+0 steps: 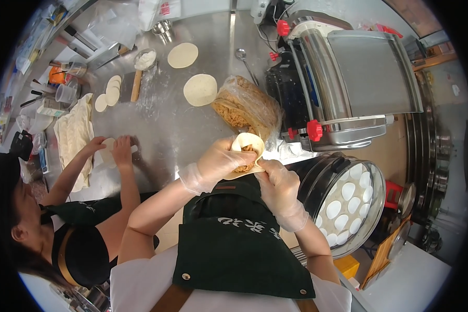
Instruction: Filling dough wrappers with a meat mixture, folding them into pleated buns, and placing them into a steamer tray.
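A round dough wrapper [243, 139] with brown minced filling [248, 149] in it is held up before my apron. My left hand [218, 158], in a clear plastic glove, cups it from the left with the thumb over the filling. My right hand [279, 184], also gloved, pinches the wrapper's right edge between thumb and finger. Just beyond my hands lies a clear plastic bag of filling [249, 106], its mouth toward me. Two flat dough rounds [200, 90] rest on the steel table to the left of the bag.
On the right stand a dough sheeting machine [343, 73] with red knobs and a round steamer [348, 203] lined with white paper discs. At the left, a co-worker's hands [122, 151] work a dough round beside a long dough strip [74, 138]. A spoon [246, 63] lies beyond the bag.
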The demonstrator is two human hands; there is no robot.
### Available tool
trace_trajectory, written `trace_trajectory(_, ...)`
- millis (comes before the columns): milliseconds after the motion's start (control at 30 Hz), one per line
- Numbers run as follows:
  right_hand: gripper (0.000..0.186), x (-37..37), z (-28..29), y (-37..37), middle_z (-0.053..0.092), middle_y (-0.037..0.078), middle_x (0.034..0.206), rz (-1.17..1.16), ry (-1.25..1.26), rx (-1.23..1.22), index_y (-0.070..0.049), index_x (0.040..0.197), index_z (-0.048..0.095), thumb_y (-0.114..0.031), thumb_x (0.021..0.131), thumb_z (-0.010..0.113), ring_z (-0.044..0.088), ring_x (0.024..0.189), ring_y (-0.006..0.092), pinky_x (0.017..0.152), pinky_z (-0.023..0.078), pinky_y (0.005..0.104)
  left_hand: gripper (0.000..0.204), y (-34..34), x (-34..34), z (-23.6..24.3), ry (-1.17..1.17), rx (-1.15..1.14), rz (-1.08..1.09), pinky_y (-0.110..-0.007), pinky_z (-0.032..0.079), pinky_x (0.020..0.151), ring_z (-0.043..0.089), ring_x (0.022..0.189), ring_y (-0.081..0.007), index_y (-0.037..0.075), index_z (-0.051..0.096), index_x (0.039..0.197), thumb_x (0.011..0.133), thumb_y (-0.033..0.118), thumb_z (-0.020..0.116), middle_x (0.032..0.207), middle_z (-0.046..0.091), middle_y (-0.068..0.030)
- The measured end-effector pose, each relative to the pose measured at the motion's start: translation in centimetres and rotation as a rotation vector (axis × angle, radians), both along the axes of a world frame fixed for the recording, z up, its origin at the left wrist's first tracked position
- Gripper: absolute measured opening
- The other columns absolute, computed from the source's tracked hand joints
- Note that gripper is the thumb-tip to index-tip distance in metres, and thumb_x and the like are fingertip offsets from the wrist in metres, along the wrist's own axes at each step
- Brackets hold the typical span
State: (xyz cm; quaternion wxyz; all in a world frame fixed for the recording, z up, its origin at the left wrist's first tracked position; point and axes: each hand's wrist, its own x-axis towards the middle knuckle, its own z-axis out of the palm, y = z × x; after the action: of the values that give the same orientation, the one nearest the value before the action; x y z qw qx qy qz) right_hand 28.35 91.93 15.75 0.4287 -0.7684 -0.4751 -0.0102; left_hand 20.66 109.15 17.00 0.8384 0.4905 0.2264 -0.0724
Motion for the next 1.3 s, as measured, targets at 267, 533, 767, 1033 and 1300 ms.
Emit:
trace_trajectory(267,0.041,-0.4,0.4,0.3,0.066,0.013,0.079,-0.061,0.394,-0.035,-0.004,0.114,0.061,-0.002,0.076,0.075,0.067,0.062,0.0261,0.055,0.052,0.0313,0.026,0.3,-0.2,-0.1,-0.005,0.183,-0.065,-0.024,0.049,0.080,0.060,0.089,-0.0087,0.000,0.065,0.109,0.087,0.014,0.069,0.098,0.067,-0.0022)
trace_trajectory(533,0.028,0.2,1.0,0.3,0.062,0.012,0.072,0.044,-0.124,-0.007,-0.004,0.098,0.061,0.002,0.074,0.074,0.060,0.054,0.0268,0.046,0.043,0.0315,0.037,0.8,-0.3,0.8,-0.090,0.011,-0.072,-0.025,0.046,0.093,0.057,0.102,-0.0091,-0.001,0.057,0.124,0.091,0.013,0.065,0.111,0.063,-0.0033)
trace_trajectory(767,0.031,-0.7,0.8,0.5,0.062,0.011,0.071,-0.119,0.349,0.054,-0.005,0.098,0.062,0.002,0.071,0.075,0.061,0.054,0.0256,0.046,0.044,0.0315,0.033,0.0,-0.5,-0.1,-0.045,0.199,-0.084,-0.024,0.047,0.089,0.057,0.099,-0.0077,-0.001,0.057,0.124,0.094,0.011,0.061,0.109,0.063,-0.0024)
trace_trajectory(1033,0.033,0.1,1.7,0.4,0.059,0.008,0.067,0.029,-0.225,-0.024,-0.003,0.101,0.061,0.002,0.071,0.075,0.057,0.050,0.0253,0.046,0.044,0.0317,0.036,0.6,-0.5,1.2,-0.184,0.166,-0.185,-0.023,0.046,0.089,0.055,0.100,-0.0060,0.000,0.052,0.131,0.096,0.007,0.055,0.119,0.059,-0.0040)
trace_trajectory(1300,0.032,-0.3,1.3,0.5,0.063,0.011,0.069,-0.025,0.119,0.034,-0.004,0.104,0.061,0.000,0.075,0.074,0.062,0.053,0.0262,0.047,0.048,0.0329,0.042,0.6,-0.5,1.6,-0.132,0.304,-0.266,-0.028,0.043,0.098,0.051,0.114,-0.0115,0.000,0.047,0.136,0.096,0.009,0.057,0.131,0.053,-0.0072)
